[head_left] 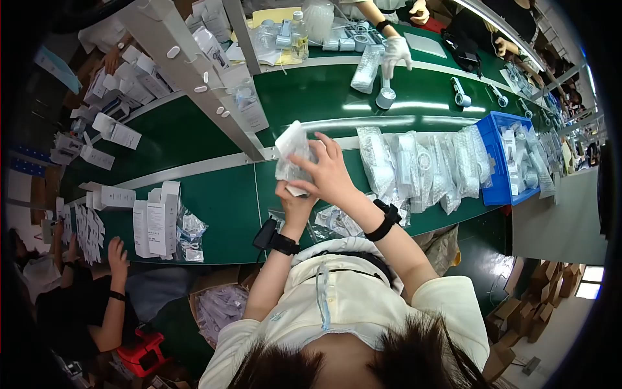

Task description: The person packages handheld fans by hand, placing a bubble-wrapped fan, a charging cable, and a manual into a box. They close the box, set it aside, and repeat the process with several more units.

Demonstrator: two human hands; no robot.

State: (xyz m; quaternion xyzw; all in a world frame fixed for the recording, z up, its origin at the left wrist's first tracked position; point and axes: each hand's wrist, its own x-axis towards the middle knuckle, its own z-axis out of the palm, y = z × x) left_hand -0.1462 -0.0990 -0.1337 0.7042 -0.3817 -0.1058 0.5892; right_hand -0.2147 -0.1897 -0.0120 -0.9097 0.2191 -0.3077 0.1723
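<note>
In front of me, above the near edge of the green bench, a whitish bubble-wrap pouch [293, 155] is held up and tilted. My left hand [299, 200] grips its lower end from below, where a white flap sticks out. From the right, my right hand [332, 174] lies over the pouch; some of its fingers press on it, others are bent above. What is inside the pouch cannot be made out. Just below my hands, clear plastic bags with white papers [337, 220] lie at the bench edge.
To the right stand several bubble-wrapped items [421, 165] in a row, then a blue crate [494, 162]. White boxes [155, 223] and small bagged parts [191, 227] lie left. A metal post [214, 97] rises ahead. Across the bench, a co-worker's gloved hand [394, 55] touches a grey-blue handheld device [386, 97].
</note>
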